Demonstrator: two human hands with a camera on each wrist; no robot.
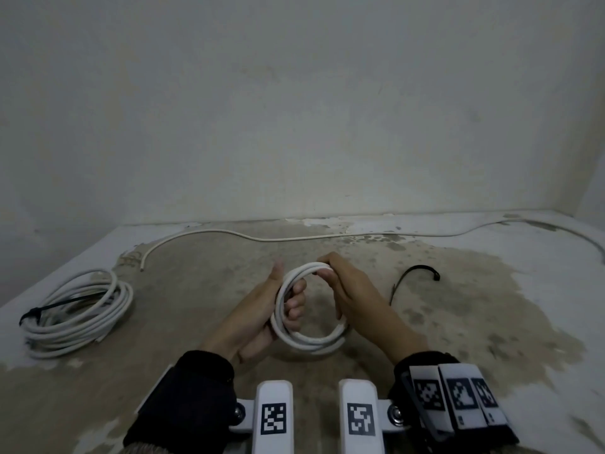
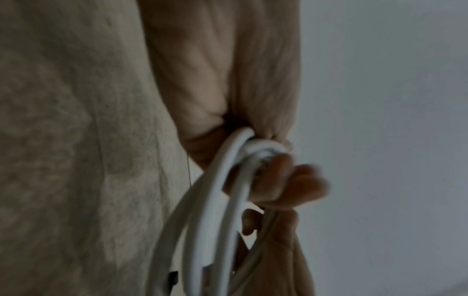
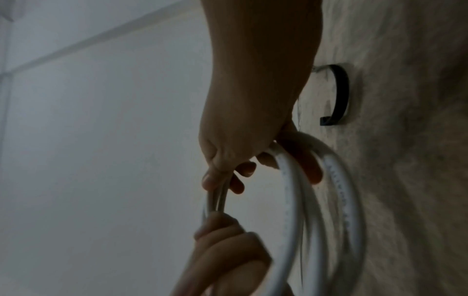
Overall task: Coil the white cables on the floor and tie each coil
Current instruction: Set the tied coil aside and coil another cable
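Note:
A small coil of white cable (image 1: 309,339) is held upright over the floor in the middle of the head view. My left hand (image 1: 289,306) grips its left side, fingers curled through the ring and thumb pointing up. My right hand (image 1: 322,272) grips the top right of the coil with its fingers curled over the turns. The wrist views show the coil (image 2: 228,180) (image 3: 291,200) close up with fingers wrapped round it. A loose black zip tie (image 1: 415,280) (image 3: 339,94) lies on the floor just right of my right hand.
At the left lies a larger white coil (image 1: 78,312) bound with a black tie (image 1: 49,308). A long loose white cable (image 1: 294,237) runs along the foot of the wall (image 1: 294,109) and curves off at the right. The floor (image 1: 491,322) is stained concrete.

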